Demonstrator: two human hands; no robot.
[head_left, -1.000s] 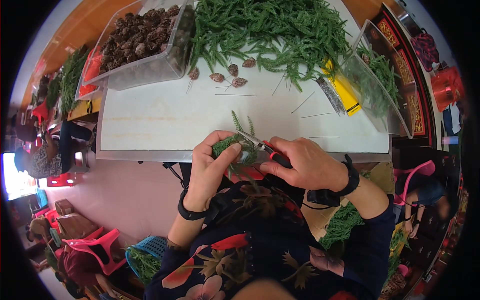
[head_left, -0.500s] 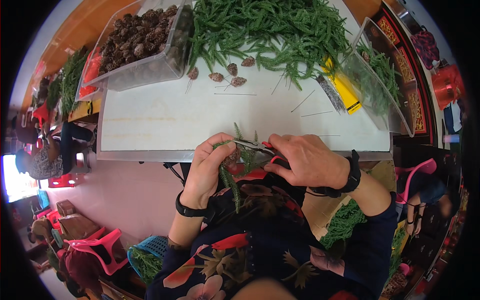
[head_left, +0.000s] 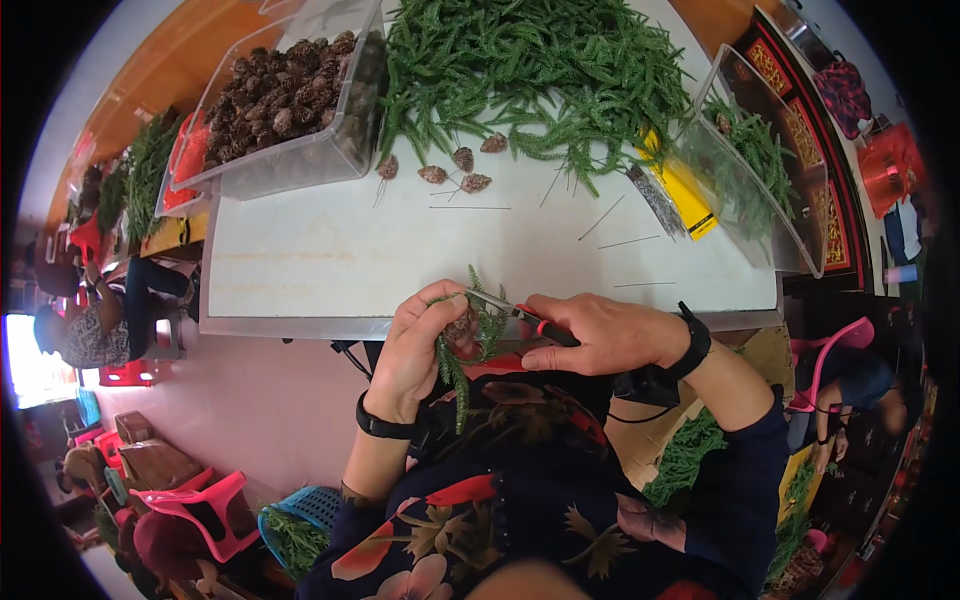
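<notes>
At the near edge of the white table (head_left: 330,260), my left hand (head_left: 415,345) grips a small bundle of green sprigs (head_left: 462,350) around a brown cone. My right hand (head_left: 600,335) holds red-and-black-handled pliers (head_left: 520,315), whose metal tip reaches into the bundle beside my left fingers. Some sprigs hang down below my left hand toward my lap. Both wrists wear black bands.
A heap of green sprigs (head_left: 530,70) covers the far table. A clear bin of brown cones (head_left: 285,95) stands far left, another clear bin with greenery (head_left: 765,165) far right. Loose cones (head_left: 455,170), thin wires (head_left: 600,218) and a yellow packet (head_left: 690,195) lie between. People sit at left.
The bundle has been turned in my left hand, with sprigs now hanging lower. My right hand has shifted the pliers slightly, the tip staying at the bundle.
</notes>
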